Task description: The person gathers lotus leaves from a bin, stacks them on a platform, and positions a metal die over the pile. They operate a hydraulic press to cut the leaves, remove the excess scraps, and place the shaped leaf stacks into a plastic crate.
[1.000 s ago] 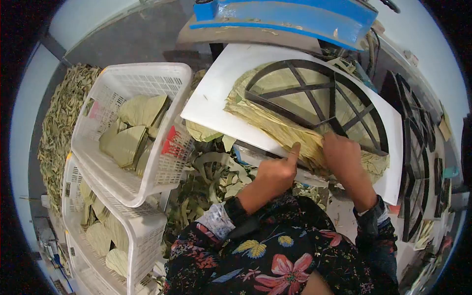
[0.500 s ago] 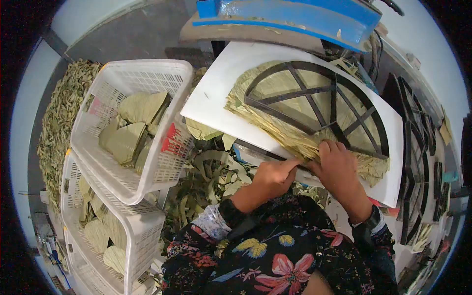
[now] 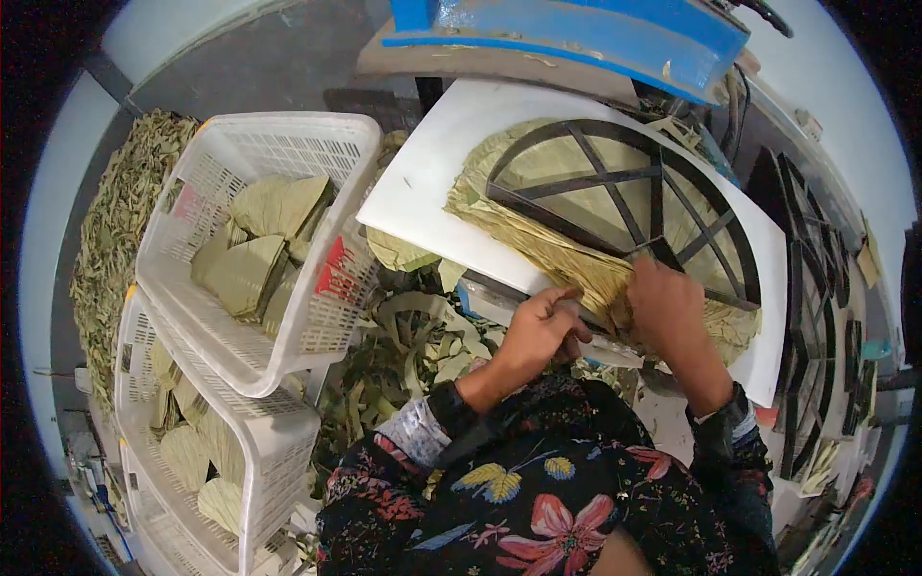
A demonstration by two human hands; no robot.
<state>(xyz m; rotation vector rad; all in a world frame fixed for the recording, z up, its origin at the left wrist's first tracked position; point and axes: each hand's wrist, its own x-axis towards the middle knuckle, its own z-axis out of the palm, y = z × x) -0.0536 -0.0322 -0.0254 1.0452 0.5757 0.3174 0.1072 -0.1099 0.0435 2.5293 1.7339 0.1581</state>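
A stack of dried leaves (image 3: 538, 240) lies on a white board (image 3: 413, 182), its near edge rumpled and hanging toward me. On the stack rests a black half-round metal cutting frame (image 3: 615, 178) with crossing bars. My right hand (image 3: 667, 309) is closed at the frame's straight near side, knuckles up, over the crumpled leaf edge. Its fingertips are hidden, so what it grips cannot be made out. Beside the board's front edge, my left hand (image 3: 540, 331) is loosely curled, thumb apart from the fingers, close to the leaf ends.
Left, white plastic baskets (image 3: 254, 384) hold cut leaf stacks (image 3: 245, 274). Behind the board stands a blue machine part (image 3: 567, 38). More black frames (image 3: 812, 326) stand at right. Leaf scraps (image 3: 384, 355) lie below, and a leaf pile (image 3: 125, 240) is at far left.
My right hand has moved up and forward to the frame's near edge. My left hand has drawn slightly left, and its fingers have loosened. The frame is almost where it was.
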